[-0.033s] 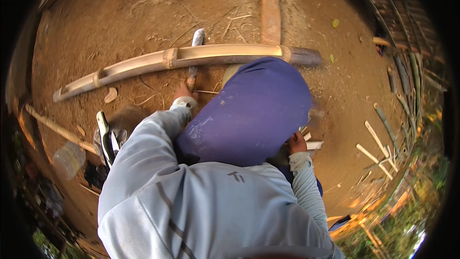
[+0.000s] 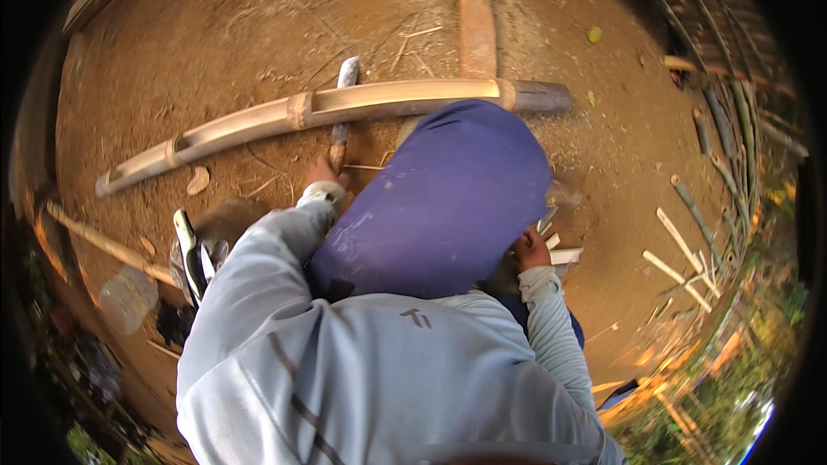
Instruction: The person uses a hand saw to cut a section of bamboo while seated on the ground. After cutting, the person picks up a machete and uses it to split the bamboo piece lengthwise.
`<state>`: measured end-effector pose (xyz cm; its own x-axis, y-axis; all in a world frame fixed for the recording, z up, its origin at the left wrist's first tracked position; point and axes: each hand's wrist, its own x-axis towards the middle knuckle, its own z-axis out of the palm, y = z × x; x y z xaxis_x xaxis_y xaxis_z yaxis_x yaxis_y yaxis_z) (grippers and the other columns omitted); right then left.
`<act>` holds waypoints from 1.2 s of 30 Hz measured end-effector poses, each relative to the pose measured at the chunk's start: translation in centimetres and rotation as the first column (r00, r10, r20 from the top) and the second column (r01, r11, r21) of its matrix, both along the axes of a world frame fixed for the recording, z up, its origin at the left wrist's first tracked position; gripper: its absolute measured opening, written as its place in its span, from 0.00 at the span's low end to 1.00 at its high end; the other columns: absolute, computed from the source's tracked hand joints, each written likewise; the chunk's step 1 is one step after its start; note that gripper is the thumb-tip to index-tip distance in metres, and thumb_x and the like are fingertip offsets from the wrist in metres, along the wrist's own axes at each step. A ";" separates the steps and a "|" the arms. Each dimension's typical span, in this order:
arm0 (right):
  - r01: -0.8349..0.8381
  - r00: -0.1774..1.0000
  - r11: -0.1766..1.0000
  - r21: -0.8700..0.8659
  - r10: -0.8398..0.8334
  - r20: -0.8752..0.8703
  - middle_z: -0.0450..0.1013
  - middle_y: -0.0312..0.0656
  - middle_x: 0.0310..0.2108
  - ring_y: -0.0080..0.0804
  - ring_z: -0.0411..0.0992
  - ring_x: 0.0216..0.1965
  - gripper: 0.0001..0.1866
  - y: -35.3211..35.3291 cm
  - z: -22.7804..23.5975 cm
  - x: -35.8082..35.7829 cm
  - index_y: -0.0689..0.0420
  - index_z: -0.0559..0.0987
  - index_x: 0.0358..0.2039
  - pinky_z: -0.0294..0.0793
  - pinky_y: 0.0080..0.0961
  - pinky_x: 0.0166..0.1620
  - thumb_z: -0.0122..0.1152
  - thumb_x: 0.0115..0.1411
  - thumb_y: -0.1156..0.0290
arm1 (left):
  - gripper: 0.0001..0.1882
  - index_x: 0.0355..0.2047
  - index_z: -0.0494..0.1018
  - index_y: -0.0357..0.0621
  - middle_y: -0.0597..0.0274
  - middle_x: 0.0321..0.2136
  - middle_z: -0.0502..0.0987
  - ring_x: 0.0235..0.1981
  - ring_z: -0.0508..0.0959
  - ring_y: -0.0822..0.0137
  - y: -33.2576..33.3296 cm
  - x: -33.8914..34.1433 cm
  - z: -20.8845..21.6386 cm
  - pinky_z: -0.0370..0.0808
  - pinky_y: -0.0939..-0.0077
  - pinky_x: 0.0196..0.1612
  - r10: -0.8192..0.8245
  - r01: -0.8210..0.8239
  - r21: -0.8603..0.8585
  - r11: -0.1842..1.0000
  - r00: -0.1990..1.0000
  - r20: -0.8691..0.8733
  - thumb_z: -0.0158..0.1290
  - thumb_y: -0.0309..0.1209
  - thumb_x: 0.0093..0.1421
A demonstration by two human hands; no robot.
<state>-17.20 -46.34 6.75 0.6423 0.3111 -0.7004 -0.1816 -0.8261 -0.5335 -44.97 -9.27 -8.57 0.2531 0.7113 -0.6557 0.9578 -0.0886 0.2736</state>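
Observation:
A long split bamboo pole (image 2: 234, 127), open side showing pale wood, lies across the ground ahead of me. Under it passes a narrow bar-like tool (image 2: 347, 73), pale grey at its far end and brown at its near end. My left hand (image 2: 323, 174) is closed around that brown end, just short of the pole. A purple-clad knee (image 2: 439, 198) fills the middle and hides part of the pole. Beside the knee's right edge, my right hand (image 2: 531, 251) has curled fingers; the cloth partly covers them, so their contents are hidden. Pale split pieces (image 2: 565, 256) lie next to it.
A knife with a pale handle (image 2: 183, 228) rests left of my arm, near a clear plastic container (image 2: 129, 297) and a bamboo stick (image 2: 108, 244). A flat plank (image 2: 477, 13) lies beyond the pole. Cut sticks (image 2: 676, 280) and green poles (image 2: 736, 133) are scattered at right.
The whole view has shifted slightly, so the ground and the pole sit a little further left. Both hands keep their places and their grasp.

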 end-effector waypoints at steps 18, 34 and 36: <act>-0.413 0.842 0.901 -0.129 0.432 0.323 0.80 0.48 0.42 0.42 0.79 0.43 0.19 4.3 -3.9 -1.2 0.56 0.78 0.51 0.75 0.35 0.47 0.66 0.59 0.66 | 0.21 0.41 0.72 0.42 0.47 0.31 0.78 0.37 0.77 0.55 -5.7 -14.9 -2.6 0.75 0.62 0.42 0.098 -0.054 -0.282 0.958 0.985 0.143 0.65 0.38 0.51; 0.099 0.988 0.751 0.653 -0.151 0.024 0.78 0.39 0.41 0.24 0.75 0.39 0.24 17.7 9.7 4.7 0.62 0.74 0.55 0.75 0.21 0.42 0.61 0.66 0.58 | 0.18 0.44 0.69 0.39 0.46 0.31 0.76 0.33 0.77 0.48 7.2 7.8 22.5 0.74 0.59 0.38 -0.379 0.095 0.402 0.911 0.580 0.721 0.60 0.28 0.55; 0.006 0.983 0.669 0.743 -0.141 0.118 0.77 0.41 0.44 0.24 0.75 0.43 0.29 21.0 14.5 5.2 0.62 0.72 0.57 0.75 0.22 0.44 0.60 0.65 0.52 | 0.23 0.49 0.70 0.38 0.51 0.33 0.77 0.33 0.78 0.57 7.9 14.7 26.8 0.74 0.65 0.38 -0.484 0.213 0.437 0.874 0.466 0.741 0.62 0.34 0.56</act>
<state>-12.03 -25.36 21.21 0.7620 0.6289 -0.1545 -0.0859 -0.1383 -0.9867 -30.30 -1.37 18.21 0.8325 0.5293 0.1636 0.1926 -0.5534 0.8103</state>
